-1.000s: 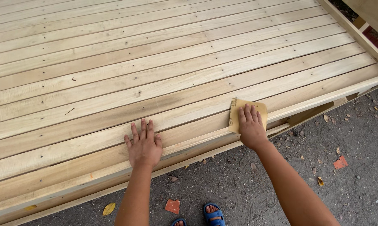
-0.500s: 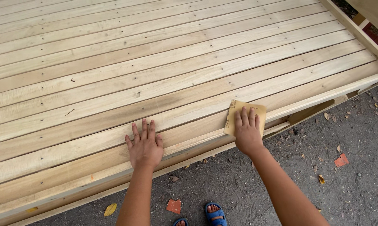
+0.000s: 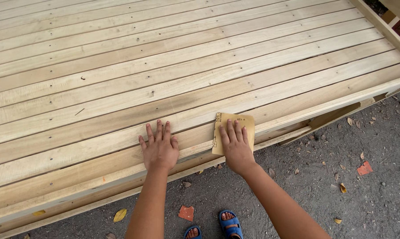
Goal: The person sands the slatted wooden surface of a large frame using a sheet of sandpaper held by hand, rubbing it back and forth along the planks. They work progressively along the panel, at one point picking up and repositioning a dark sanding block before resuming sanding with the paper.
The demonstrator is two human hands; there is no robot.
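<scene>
The right hand (image 3: 236,146) lies flat, fingers spread, pressing a sheet of tan sandpaper (image 3: 234,129) on the near edge of a slatted wooden platform (image 3: 173,66) (pale planks with narrow gaps). The left hand (image 3: 159,148) rests open and flat on the planks just beside it, holding nothing. Below, blue sandals (image 3: 228,225) stand on grey ground (image 3: 363,199).

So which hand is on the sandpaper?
The right hand: it lies flat on the tan sandpaper sheet at the near edge of the slats. The left hand rests on bare wood beside it.
</scene>
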